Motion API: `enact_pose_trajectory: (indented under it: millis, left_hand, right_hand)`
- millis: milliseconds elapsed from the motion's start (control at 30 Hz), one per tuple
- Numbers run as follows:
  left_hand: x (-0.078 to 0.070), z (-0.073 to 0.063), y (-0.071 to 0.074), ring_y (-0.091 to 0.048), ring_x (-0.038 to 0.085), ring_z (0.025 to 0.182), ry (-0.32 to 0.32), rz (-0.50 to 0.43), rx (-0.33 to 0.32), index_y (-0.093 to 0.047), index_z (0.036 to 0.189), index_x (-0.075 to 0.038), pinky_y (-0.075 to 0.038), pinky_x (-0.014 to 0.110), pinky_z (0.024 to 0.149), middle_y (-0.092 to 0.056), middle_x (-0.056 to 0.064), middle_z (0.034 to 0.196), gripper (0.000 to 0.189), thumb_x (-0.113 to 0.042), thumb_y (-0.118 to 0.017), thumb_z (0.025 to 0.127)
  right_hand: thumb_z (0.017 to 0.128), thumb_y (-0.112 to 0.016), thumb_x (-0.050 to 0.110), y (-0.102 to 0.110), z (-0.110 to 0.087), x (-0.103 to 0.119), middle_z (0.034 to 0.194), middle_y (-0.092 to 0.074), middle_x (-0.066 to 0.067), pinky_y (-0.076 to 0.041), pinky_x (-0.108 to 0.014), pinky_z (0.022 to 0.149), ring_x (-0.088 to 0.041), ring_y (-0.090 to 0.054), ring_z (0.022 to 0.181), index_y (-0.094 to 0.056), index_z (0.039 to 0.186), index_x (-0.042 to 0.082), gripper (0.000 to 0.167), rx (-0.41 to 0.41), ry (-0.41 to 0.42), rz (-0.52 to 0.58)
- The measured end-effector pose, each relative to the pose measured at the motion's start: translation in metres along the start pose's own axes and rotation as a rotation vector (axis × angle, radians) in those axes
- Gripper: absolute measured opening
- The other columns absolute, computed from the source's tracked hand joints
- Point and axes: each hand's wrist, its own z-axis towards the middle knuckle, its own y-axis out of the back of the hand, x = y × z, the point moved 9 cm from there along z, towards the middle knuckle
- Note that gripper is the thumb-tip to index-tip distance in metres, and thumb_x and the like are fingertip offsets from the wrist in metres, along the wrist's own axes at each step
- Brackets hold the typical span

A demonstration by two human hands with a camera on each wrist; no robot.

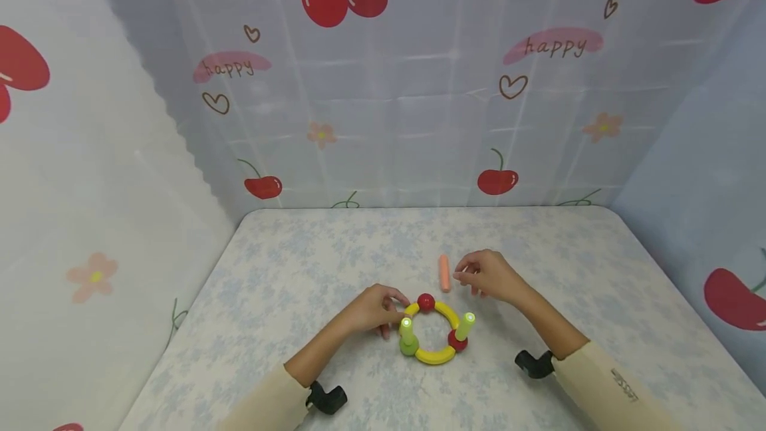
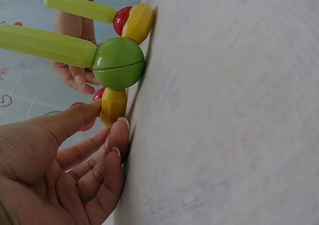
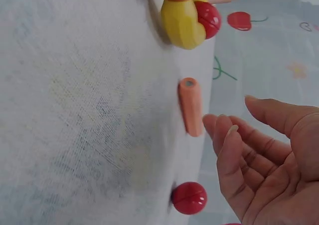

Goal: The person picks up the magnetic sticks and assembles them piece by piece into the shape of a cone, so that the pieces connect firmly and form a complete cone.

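Note:
A ring of curved yellow rods (image 1: 435, 356) lies on the table, joined by two red balls (image 1: 425, 302) and a green ball (image 2: 118, 63). Two light-green sticks (image 1: 465, 326) rise from it, one from the green ball and one from a red ball. My left hand (image 1: 376, 308) pinches a yellow rod at the ring's left side between thumb and fingers. To the right of an orange stick (image 1: 444, 273), my right hand (image 1: 487, 275) hovers with loosely bent fingers and holds nothing. The orange stick lies beyond the ring, with a hole in its near end.
A loose red ball (image 3: 189, 197) sits on the table near the right hand, hidden in the head view. The table (image 1: 311, 245) has a pale blue floral cover. Cherry-printed curtains (image 1: 383, 151) close off the back and both sides.

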Motion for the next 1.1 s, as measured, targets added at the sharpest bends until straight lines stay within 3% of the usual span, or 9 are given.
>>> enact_pose_trajectory:
  millis: [300,567,800,1100]
  left_hand:
    - [0.008,0.001,-0.011,-0.069,0.022,0.052,-0.033,-0.175,0.050,-0.068,0.125,-0.004,-0.058,0.033,0.048,-0.070,0.014,0.070,0.029,-0.013,-0.069,0.097]
    - [0.011,0.002,-0.011,-0.069,0.021,0.053,-0.048,-0.223,0.058,-0.068,0.125,-0.007,-0.057,0.031,0.049,-0.070,0.015,0.071,0.030,-0.016,-0.071,0.097]
    - [0.010,0.002,-0.013,-0.067,0.018,0.052,-0.058,-0.240,0.086,-0.067,0.127,-0.004,-0.056,0.028,0.049,-0.068,0.013,0.071,0.032,-0.012,-0.070,0.097]
    - [0.012,0.001,-0.012,-0.066,0.017,0.051,-0.048,-0.263,0.084,-0.067,0.127,-0.004,-0.056,0.027,0.048,-0.068,0.012,0.071,0.032,-0.012,-0.071,0.096]
  right_hand:
    - [0.093,-0.074,0.023,-0.023,0.025,-0.025,0.067,-0.064,-0.008,-0.053,-0.030,0.048,-0.020,-0.058,0.051,-0.069,0.087,0.004,0.021,0.077,-0.184,-0.061]
    - [0.091,-0.077,0.032,-0.024,0.038,-0.024,0.057,-0.060,-0.009,-0.052,-0.031,0.046,-0.021,-0.058,0.044,-0.066,0.074,0.002,0.036,0.109,-0.206,-0.098]
    - [0.087,-0.078,0.026,-0.026,0.042,-0.030,0.054,-0.059,-0.007,-0.053,-0.030,0.045,-0.018,-0.055,0.043,-0.066,0.070,0.004,0.031,0.115,-0.261,-0.112]
    - [0.089,-0.076,0.026,-0.033,0.040,-0.032,0.049,-0.049,0.000,-0.038,-0.022,0.041,-0.013,-0.044,0.042,-0.058,0.056,0.009,0.041,0.174,-0.277,-0.115]
